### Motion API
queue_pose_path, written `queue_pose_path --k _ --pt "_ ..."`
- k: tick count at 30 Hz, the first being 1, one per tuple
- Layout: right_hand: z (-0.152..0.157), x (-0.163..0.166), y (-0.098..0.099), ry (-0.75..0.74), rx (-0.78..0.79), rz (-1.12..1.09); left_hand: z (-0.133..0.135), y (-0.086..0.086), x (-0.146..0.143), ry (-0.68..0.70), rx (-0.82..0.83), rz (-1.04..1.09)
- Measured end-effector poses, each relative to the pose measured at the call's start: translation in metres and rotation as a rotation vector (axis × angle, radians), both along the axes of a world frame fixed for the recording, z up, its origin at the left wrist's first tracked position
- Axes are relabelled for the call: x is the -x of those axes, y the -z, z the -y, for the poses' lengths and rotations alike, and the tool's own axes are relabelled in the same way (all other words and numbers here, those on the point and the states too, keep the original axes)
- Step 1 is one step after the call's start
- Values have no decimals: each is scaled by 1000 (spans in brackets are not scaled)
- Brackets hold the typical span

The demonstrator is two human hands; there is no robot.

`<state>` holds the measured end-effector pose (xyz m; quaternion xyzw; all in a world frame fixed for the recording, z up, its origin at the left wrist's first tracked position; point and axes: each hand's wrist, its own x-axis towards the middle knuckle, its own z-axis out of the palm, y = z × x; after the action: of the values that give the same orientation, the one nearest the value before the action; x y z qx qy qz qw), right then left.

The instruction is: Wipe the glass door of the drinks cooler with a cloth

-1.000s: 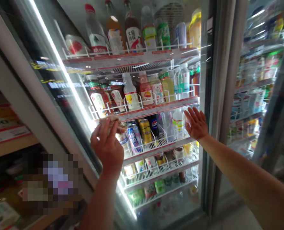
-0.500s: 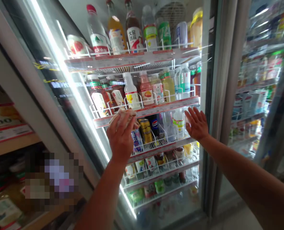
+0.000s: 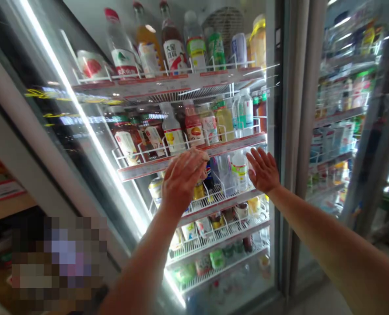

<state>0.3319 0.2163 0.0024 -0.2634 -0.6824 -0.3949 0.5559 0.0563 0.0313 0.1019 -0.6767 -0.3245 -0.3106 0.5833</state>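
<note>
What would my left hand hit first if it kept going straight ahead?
Most likely the glass door, which the left hand seems to be flat against already; behind it stand cans on the shelf. Depth is unclear.

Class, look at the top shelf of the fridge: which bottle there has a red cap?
The clear bottle farthest left among the standing bottles on the top shelf. Its cap is red; the orange-drink bottle beside it has a darker cap.

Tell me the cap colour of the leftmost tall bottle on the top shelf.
Red: the clear bottle has a red cap, seen in the head view.
</note>
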Motion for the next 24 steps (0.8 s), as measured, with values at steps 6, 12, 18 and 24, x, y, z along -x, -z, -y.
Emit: queue_pose_path --k 6,12,18,24 --pt "-2 0 3 -3 74 4 -2 3 -2 23 -95 264" --pt "-3 0 3 1 81 3 2 23 -6 -11 60 -40" --pt "-1 1 1 -20 27 -11 16 47 2 -43 -22 109" --pt "1 2 0 -12 -2 -13 21 62 16 -12 83 -12"
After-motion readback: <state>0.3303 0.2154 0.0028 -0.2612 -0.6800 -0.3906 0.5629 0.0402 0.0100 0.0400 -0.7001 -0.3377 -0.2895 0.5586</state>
